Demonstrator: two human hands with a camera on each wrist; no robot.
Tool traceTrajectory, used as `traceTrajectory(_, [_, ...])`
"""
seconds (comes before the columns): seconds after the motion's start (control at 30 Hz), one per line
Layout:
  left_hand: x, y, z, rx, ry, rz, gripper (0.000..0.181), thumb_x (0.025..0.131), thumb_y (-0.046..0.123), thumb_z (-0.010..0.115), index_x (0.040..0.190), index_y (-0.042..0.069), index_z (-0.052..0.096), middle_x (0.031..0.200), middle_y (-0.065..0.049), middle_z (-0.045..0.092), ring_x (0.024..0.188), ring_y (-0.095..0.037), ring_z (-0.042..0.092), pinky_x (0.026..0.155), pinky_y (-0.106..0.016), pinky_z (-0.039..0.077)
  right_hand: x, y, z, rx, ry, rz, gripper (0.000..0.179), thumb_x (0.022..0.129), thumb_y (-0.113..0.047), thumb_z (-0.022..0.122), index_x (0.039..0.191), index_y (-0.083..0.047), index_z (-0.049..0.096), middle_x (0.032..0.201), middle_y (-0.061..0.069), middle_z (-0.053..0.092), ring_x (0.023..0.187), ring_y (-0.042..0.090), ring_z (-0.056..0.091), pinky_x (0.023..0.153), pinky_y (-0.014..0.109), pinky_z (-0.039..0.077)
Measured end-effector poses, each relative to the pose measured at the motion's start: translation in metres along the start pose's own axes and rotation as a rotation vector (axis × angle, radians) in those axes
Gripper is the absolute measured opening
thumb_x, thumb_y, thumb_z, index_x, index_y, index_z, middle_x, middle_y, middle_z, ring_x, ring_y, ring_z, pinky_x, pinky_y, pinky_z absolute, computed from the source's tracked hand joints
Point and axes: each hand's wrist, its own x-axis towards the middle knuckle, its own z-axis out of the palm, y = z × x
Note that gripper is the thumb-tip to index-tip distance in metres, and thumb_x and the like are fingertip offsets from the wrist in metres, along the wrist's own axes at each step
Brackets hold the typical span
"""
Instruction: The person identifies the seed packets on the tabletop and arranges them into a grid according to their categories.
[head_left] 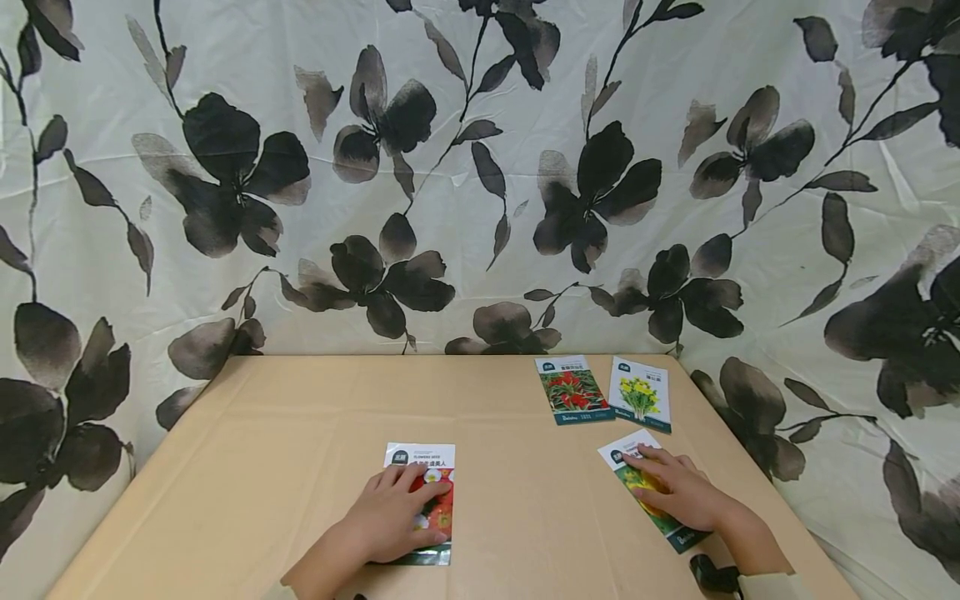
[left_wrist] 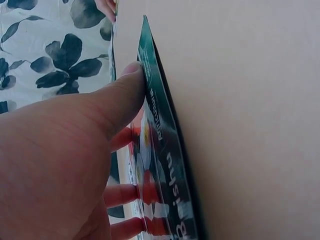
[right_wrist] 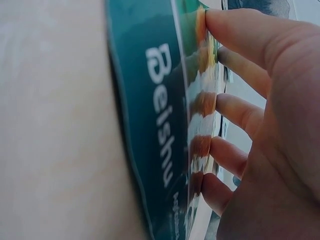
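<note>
Near the middle front of the table, my left hand (head_left: 384,515) rests on a seed packet (head_left: 442,515) with red and white flowers. Its fingertips and thumb touch the packet's face; in the left wrist view the thumb (left_wrist: 122,95) lies on the dark green bottom band. Over on the right, my right hand (head_left: 686,493) rests on a tilted seed packet (head_left: 663,523) with a green and yellow picture. In the right wrist view, spread fingertips touch this packet's face beside its teal "Beishu" band (right_wrist: 150,100). Both packets lie on the table.
Behind the right hand lie two more seed packets, one with red flowers (head_left: 575,392) and one with yellow flowers (head_left: 641,393), their edges meeting. A small black object (head_left: 712,575) sits by the right wrist. Floral cloth (head_left: 480,208) hangs behind the wooden table (head_left: 300,433).
</note>
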Motion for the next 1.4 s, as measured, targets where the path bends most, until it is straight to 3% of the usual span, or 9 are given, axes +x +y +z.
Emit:
traceTrajectory(1.03, [-0.0048,-0.0071,-0.0022,-0.011,0.01,-0.008,0.064,0.079,0.065,0.059,0.134,0.036,0.049,0.136,-0.008,0.043,0.122,-0.036,0.039,0.094,-0.06,0.033,0.0011,0.0021,-0.0003,-0.008,0.007,-0.013,0.06,0.081,-0.058,0.06,0.137,-0.039,0.046,0.15,0.007,0.033,0.121,0.032,0.036,0.081,0.048,0.04])
traceTrajectory(1.4, [-0.0076,-0.0094,-0.0031,-0.022,0.012,-0.013,0.065,0.078,0.066,0.06,0.134,0.036,0.049,0.137,-0.009,0.044,0.122,-0.037,0.039,0.094,-0.061,0.033,0.0009,0.0018,0.0,-0.018,-0.002,-0.009,0.06,0.081,-0.059,0.06,0.137,-0.04,0.046,0.15,0.005,0.033,0.12,0.03,0.036,0.078,0.041,0.04])
